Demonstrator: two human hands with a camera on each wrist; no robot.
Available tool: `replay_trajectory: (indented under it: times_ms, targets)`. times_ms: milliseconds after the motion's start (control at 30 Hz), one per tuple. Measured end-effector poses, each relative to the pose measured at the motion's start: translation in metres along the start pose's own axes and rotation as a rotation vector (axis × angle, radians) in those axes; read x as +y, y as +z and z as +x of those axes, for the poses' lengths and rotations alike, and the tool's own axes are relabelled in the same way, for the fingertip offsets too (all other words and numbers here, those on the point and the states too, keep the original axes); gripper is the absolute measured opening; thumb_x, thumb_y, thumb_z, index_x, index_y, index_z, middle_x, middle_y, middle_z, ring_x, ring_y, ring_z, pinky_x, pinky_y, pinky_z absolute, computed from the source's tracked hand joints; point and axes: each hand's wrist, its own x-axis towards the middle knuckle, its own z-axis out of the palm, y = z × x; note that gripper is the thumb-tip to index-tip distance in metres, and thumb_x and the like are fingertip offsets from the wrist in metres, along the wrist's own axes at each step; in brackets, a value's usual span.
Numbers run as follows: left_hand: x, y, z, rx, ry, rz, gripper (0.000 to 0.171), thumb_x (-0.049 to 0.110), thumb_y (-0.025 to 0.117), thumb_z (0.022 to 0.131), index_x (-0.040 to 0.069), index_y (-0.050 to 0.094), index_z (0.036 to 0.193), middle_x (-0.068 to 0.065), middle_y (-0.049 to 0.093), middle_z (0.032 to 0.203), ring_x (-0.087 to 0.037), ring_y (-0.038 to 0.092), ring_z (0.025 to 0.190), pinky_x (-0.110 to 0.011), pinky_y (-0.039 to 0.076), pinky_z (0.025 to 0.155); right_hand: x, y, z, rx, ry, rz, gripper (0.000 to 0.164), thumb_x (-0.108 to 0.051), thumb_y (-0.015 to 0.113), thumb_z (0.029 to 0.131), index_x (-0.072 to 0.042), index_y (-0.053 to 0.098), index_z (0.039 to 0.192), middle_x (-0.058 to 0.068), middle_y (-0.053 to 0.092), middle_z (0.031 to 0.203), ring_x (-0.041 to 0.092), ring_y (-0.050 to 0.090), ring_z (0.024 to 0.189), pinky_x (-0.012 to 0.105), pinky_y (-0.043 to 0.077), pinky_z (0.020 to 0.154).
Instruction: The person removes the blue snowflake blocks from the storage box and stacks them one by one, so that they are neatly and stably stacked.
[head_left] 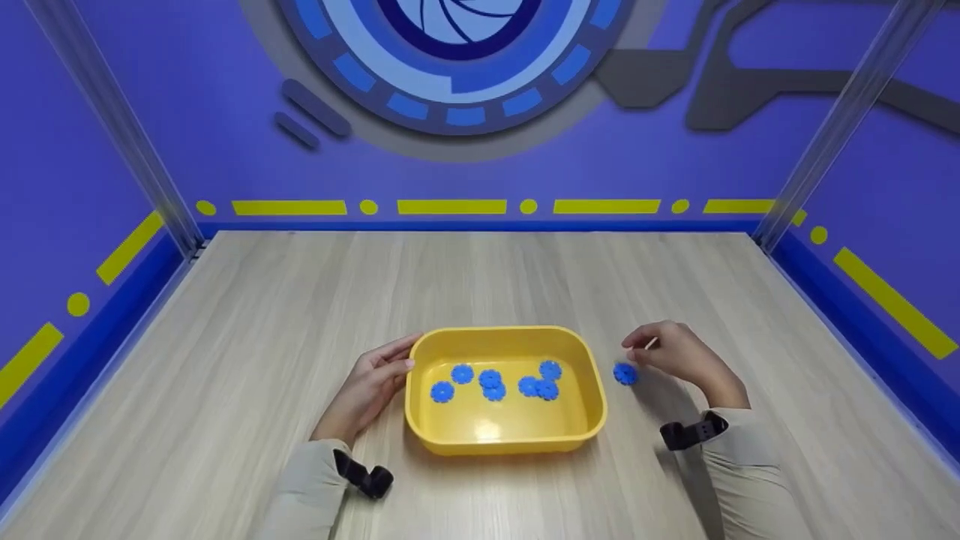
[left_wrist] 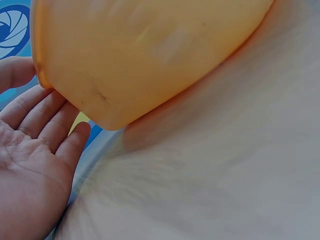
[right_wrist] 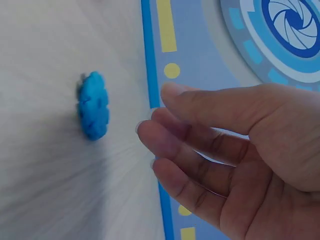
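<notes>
A yellow plastic tub (head_left: 506, 444) stands on the table with several blue notched plastic discs (head_left: 442, 391) lying flat on its bottom, a few overlapping. My left hand (head_left: 375, 386) holds the tub's left side, thumb over the rim and fingers against the outer wall; the left wrist view shows the fingers (left_wrist: 52, 112) along that wall. To the tub's right, one more blue notched disc (head_left: 625, 373) is on the table. Just beyond it, my right hand (head_left: 679, 356) hovers with bent, relaxed fingers. In the right wrist view thumb and fingers are apart, nothing between them, away from the disc (right_wrist: 93, 106).
The pale wood-grain table (head_left: 480, 277) is bounded by blue-purple panels (head_left: 480, 180) at the back and both sides. Clear corner posts (head_left: 840, 124) rise at the rear. Black wrist straps (head_left: 364, 474) sit over both sleeves.
</notes>
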Motion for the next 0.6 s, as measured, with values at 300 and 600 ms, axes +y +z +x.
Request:
replay_trajectory:
  times_ms: [300, 600]
  targets:
    - [0.001, 0.001, 0.0, 0.005, -0.005, -0.001, 0.06, 0.003, 0.057, 0.091, -0.008, 0.032, 0.145, -0.019, 0.041, 0.148, -0.014, 0.054, 0.124, -0.029, 0.048, 0.102, -0.028, -0.011, 0.005, -0.034, -0.056, -0.01, 0.021, -0.011, 0.066, 0.089, -0.002, 0.071, 0.107, 0.01, 0.07, 0.097, 0.02, 0.064, 0.086, 0.037, 0.058, 0.078]
    - [0.0, 0.0, 0.0, -0.006, -0.002, 0.009, 0.059, 0.003, 0.056, 0.091, -0.008, 0.033, 0.145, -0.021, 0.04, 0.149, -0.014, 0.053, 0.125, -0.028, 0.048, 0.102, -0.067, -0.007, 0.014, -0.084, -0.188, -0.029, 0.019, -0.01, 0.068, 0.088, -0.005, 0.072, 0.106, 0.007, 0.071, 0.096, 0.021, 0.066, 0.087, 0.038, 0.058, 0.079]
